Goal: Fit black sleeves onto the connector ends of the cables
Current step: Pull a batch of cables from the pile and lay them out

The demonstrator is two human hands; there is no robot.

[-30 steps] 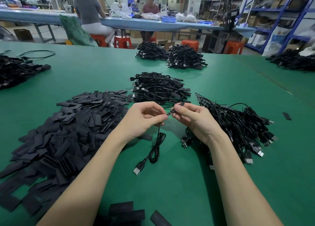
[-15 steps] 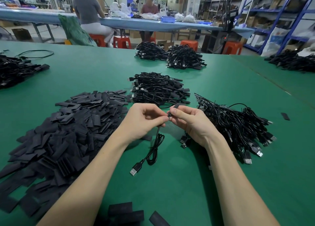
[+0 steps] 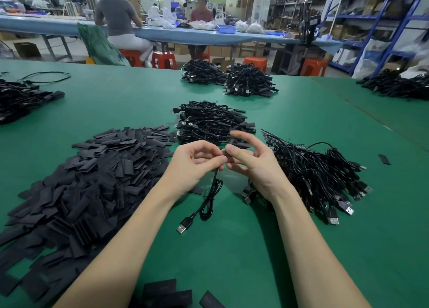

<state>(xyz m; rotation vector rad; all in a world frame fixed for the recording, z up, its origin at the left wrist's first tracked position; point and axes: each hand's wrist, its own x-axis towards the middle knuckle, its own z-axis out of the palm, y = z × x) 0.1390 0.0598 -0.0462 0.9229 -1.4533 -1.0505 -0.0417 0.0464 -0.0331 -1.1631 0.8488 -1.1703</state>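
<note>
My left hand (image 3: 195, 166) pinches the upper end of a thin black cable (image 3: 210, 200) above the green table (image 3: 232, 249). The cable hangs down in a small coil, and its USB plug (image 3: 184, 225) rests on the table. A black sleeve (image 3: 224, 153) shows only as a small dark tip between my hands. My right hand (image 3: 257, 168) is just right of it, thumb tip against the sleeve, index finger lifted and straight. A big heap of loose black sleeves (image 3: 88, 180) lies to the left. A pile of black cables (image 3: 320, 175) lies to the right.
Another cable pile (image 3: 209, 121) sits just behind my hands, with more piles at the back (image 3: 246, 82), far left (image 3: 21, 98) and far right (image 3: 394, 84). A few loose sleeves (image 3: 167, 291) lie at the near edge. People sit at a blue bench beyond the table.
My right hand's fingers have lifted and spread away from the sleeve they were pinching. The sleeve, earlier sticking up between my hands, is now almost hidden. The left hand keeps its hold.
</note>
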